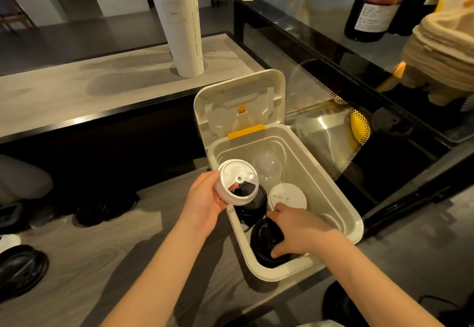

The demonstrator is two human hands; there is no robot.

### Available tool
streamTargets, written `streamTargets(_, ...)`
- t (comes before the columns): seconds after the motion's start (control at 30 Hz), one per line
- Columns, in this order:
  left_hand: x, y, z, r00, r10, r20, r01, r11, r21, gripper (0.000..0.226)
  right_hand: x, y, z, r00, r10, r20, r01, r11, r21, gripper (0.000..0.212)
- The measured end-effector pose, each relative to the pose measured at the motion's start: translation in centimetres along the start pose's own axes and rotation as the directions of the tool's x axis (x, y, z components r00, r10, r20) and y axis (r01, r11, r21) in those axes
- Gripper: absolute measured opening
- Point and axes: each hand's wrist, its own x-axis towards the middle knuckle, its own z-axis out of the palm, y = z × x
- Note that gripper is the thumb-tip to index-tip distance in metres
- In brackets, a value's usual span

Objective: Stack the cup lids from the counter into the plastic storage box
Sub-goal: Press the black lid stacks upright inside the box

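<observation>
The white plastic storage box [343,214] stands on the grey counter with its hinged cover [238,103] raised at the back. Inside are a black lid stack [252,202], a white lid stack [288,194] and clear dome lids [268,166]. My left hand [205,203] holds a stack of white and clear lids [236,181] over the box's left rim. My right hand [297,231] reaches into the box and grips a stack of black lids [264,242] near the front wall.
More black lids lie on the counter at the left [105,208] and far left [21,270], with a white lid [9,242] beside them. A tall stack of paper cups [182,26] stands on the raised ledge. A glass display case [333,111] adjoins the box on the right.
</observation>
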Motion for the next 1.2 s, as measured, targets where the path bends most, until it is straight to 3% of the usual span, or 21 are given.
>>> streamTargets(0.1,-0.2,0.4,0.5,1.000,0.017,-0.023,-0.016,0.998,0.062,0.020,-0.6,0.1,-1.5,0.969,0.011,-0.246,0.023,0.991,0.135,0.071)
streamTargets(0.2,-0.3,0.9,1.2,1.000,0.022,-0.015,-0.020,0.989,0.149,0.014,-0.3,0.4,-3.0,0.859,0.057,-0.508,0.195,0.882,0.428,0.076)
streamTargets(0.3,-0.2,1.3,2.3,0.999,-0.023,0.038,0.015,0.983,0.184,0.013,0.2,0.7,-4.0,0.862,-0.053,-0.504,0.338,0.801,0.493,0.098)
streamTargets(0.4,-0.2,1.7,3.7,0.995,-0.078,0.069,0.061,0.974,0.217,0.016,0.4,0.8,-4.4,0.817,-0.147,-0.558,0.405,0.835,0.373,0.092)
streamTargets(0.5,-0.2,1.6,4.6,0.991,-0.113,0.073,0.093,0.967,0.238,0.015,0.4,1.2,-4.4,0.805,-0.113,-0.582,0.353,0.880,0.318,0.086)
streamTargets(0.53,-0.1,1.5,4.7,0.994,-0.078,0.072,0.049,0.938,0.343,0.015,0.4,1.5,-4.5,0.818,-0.081,-0.569,0.307,0.899,0.313,0.086)
streamTargets(0.57,0.0,1.4,4.6,0.996,-0.008,0.087,-0.039,0.855,0.517,0.017,0.4,1.9,-4.5,0.834,-0.041,-0.550,0.248,0.919,0.307,0.086)
streamTargets(0.63,0.2,1.2,3.7,0.964,0.175,0.202,-0.264,0.503,0.823,0.031,0.3,2.9,-4.5,0.872,0.052,-0.487,0.095,0.958,0.271,0.084)
streamTargets(0.7,0.2,1.0,2.3,0.913,0.262,0.311,-0.356,0.144,0.923,0.044,0.4,3.6,-4.2,0.903,0.141,-0.407,-0.047,0.971,0.234,0.074)
streamTargets(0.8,0.4,-0.2,0.3,0.907,0.192,0.375,-0.344,-0.178,0.922,0.057,1.0,3.6,-3.3,0.925,0.192,-0.328,-0.138,0.974,0.181,0.063)
streamTargets(0.97,0.3,-1.2,-0.8,0.895,0.186,0.405,-0.336,-0.316,0.887,0.059,2.5,3.1,-1.7,0.945,0.238,-0.223,-0.216,0.969,0.119,0.063)
streamTargets(1.2,0.1,-1.1,-1.4,0.887,0.202,0.416,-0.330,-0.354,0.875,0.075,3.2,3.1,-2.2,0.968,0.216,-0.126,-0.209,0.976,0.066,0.082)
